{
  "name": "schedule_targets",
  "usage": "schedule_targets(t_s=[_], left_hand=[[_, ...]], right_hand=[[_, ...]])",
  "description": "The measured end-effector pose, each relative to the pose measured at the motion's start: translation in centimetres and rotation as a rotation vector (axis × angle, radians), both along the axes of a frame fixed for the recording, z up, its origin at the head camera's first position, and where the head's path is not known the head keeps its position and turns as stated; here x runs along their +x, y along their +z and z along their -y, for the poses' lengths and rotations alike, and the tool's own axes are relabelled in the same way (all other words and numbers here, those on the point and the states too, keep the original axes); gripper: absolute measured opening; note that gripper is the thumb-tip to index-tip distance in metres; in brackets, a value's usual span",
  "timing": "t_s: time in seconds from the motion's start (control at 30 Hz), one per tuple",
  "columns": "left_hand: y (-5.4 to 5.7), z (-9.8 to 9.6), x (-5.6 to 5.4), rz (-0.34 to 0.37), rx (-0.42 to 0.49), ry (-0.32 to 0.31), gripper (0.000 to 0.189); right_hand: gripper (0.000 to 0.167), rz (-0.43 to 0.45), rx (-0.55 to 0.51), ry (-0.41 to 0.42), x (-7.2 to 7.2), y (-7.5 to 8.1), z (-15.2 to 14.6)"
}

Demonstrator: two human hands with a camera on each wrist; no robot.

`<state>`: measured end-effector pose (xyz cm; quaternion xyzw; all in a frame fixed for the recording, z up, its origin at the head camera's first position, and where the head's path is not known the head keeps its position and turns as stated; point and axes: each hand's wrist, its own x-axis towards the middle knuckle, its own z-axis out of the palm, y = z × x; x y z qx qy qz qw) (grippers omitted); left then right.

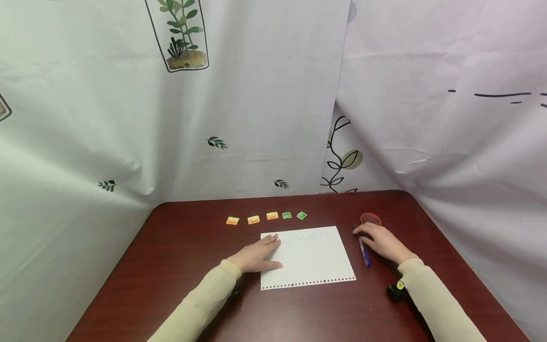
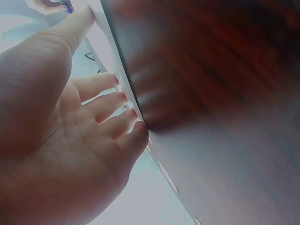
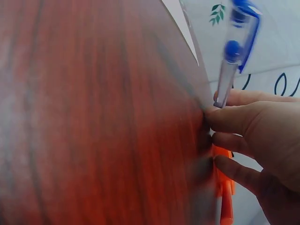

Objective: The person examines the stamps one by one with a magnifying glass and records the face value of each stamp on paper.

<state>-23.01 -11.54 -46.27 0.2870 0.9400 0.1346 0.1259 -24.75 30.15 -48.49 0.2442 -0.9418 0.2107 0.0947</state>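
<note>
A sheet of lined paper (image 1: 309, 259) with punched holes along its near edge lies on the table, with faint writing near its far edge. My left hand (image 1: 258, 254) rests on the sheet's left side, fingers extended and thumb spread; the left wrist view shows this hand's palm side (image 2: 84, 136) and fingertips at the paper. To the right of the sheet, my right hand (image 1: 382, 241) pinches a clear pen with blue parts (image 1: 364, 251) between thumb and fingers. Its blue end points toward me, and the pen (image 3: 226, 84) rises from the fingertips in the right wrist view.
Small orange cards (image 1: 253, 219) and green cards (image 1: 287, 215) lie in a row beyond the paper. A round object with a red-orange rim (image 1: 371, 218) sits just past my right hand. A white patterned curtain (image 1: 265, 118) hangs behind the dark red table (image 1: 171, 261).
</note>
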Motion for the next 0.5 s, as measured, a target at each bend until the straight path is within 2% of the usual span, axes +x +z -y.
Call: schedule_targets(t_s=[0.5], left_hand=[[-0.19,0.15,0.04,-0.005,0.006,0.002,0.079]], right_hand=[[0.023,-0.004,0.008,-0.002,0.43,0.33,0.37]])
